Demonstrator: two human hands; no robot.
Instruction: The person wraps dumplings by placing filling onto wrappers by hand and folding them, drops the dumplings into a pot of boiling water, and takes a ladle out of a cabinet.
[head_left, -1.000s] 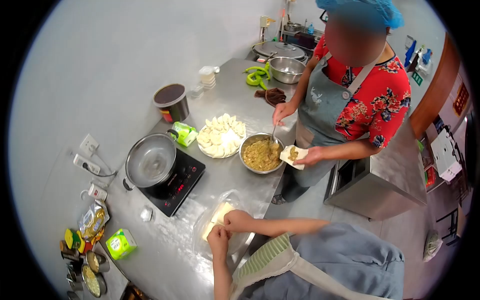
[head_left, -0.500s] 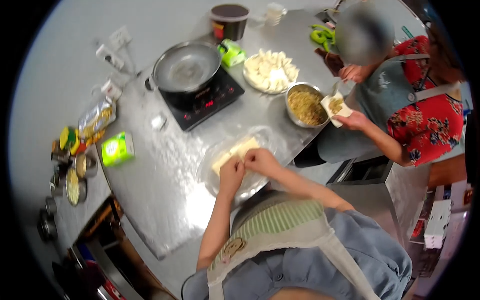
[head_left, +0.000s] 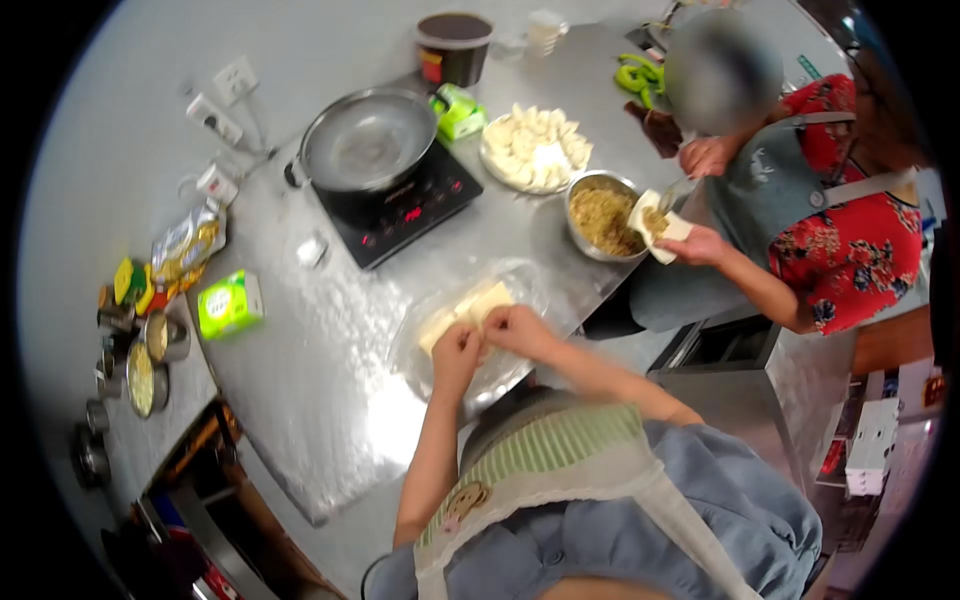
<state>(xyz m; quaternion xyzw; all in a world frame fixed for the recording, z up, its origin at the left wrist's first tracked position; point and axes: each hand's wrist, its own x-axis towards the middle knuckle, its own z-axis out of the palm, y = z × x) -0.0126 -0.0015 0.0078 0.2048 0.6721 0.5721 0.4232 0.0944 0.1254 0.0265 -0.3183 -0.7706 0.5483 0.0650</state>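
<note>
Head view: stretched forward, the left hand (head_left: pixel 456 352) and right hand (head_left: pixel 516 331) nearly meet, knuckles bent, each grip pinched closed, on what I cannot tell. Flat, smooth, pale sheets (head_left: pixel 488 298) lie just beyond on crinkled clear plastic (head_left: pixel 531 284), atop the shiny metal counter (head_left: pixel 290 395).

left hand (head_left: pixel 457 348): curled | right hand (head_left: pixel 516 331): curled | close together

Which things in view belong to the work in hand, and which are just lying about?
Seemingly in use:
pale wrappers, at the left hand and right hand
clear plastic around them
filling
folded dumplings

Probably just lying about:
green peppers
dark tub
green packet at lower left
</note>
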